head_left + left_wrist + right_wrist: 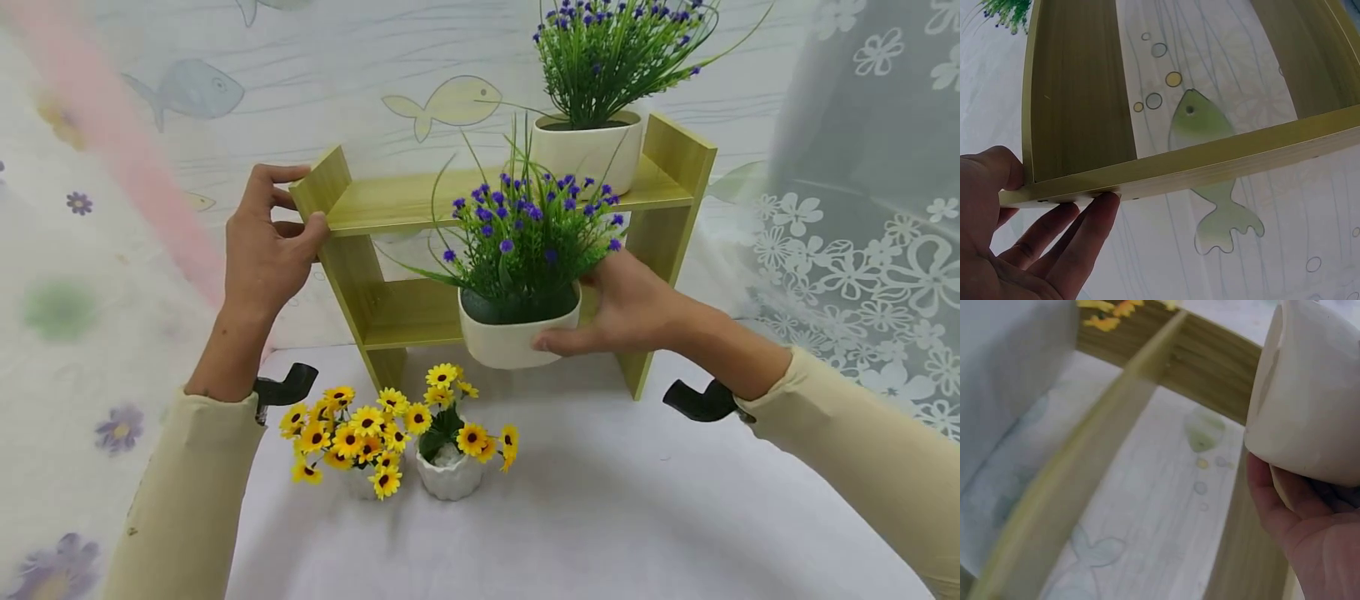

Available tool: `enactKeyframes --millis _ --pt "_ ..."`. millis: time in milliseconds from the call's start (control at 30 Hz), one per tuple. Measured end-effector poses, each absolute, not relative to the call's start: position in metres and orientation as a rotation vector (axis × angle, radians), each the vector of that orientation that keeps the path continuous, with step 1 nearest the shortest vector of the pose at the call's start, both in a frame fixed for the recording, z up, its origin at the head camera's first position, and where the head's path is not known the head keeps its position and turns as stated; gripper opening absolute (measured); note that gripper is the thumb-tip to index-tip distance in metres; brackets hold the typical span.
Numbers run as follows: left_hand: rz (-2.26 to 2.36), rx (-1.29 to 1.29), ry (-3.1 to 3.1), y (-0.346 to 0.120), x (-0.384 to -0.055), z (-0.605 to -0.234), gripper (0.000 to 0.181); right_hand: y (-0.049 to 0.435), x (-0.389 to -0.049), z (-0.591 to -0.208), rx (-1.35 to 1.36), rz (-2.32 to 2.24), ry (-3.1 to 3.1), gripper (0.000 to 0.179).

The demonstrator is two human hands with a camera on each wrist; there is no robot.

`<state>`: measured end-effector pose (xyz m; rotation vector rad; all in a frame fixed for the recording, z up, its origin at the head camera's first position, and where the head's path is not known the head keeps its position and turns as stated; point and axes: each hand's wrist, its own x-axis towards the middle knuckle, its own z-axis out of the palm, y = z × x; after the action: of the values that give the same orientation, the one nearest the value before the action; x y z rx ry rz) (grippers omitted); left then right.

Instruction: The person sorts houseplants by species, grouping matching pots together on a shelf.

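Note:
My right hand (633, 304) grips an oval white pot (502, 342) of purple flowers (525, 217), thumb on its front. This potted plant is held up in front of the wooden shelf (397, 200), overlapping its middle in the head view. In the right wrist view the pot (1316, 394) appears tilted, with fingers (1269, 503) against its wall. At the shelf's upper left corner, my left hand (264, 250) pinches the side panel. The left wrist view has the thumb (1000, 165) on one face of the panel (1210, 150) and fingers (1088, 237) on the other.
A second white pot (588, 158) of purple flowers stands on the top board's right end. Two small white pots with yellow flowers, one at left (345, 437) and one beside it (450, 479), stand on the white cloth (570, 517) in front. A fish-patterned curtain (300, 92) hangs behind.

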<state>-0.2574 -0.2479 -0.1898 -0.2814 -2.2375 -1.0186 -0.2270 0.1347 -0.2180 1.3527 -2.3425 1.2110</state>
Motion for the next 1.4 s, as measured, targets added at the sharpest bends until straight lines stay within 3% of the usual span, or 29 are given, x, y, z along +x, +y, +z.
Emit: enactKeyframes --millis 733,1100,1400 --pt "-1.028 -0.27 -2.236 -0.246 -0.256 -0.188 0.049 0.093 -0.25 -0.129 1.216 1.238 -2.299 0.075" --pt "-1.053 -0.241 -2.239 -0.245 -0.256 -0.187 0.049 0.073 -0.274 -0.126 0.996 1.169 -2.445 0.076" --pt "-1.062 -0.232 -2.248 -0.244 -0.257 -0.188 0.048 0.06 -0.296 -0.135 1.053 1.435 -2.401 0.076"
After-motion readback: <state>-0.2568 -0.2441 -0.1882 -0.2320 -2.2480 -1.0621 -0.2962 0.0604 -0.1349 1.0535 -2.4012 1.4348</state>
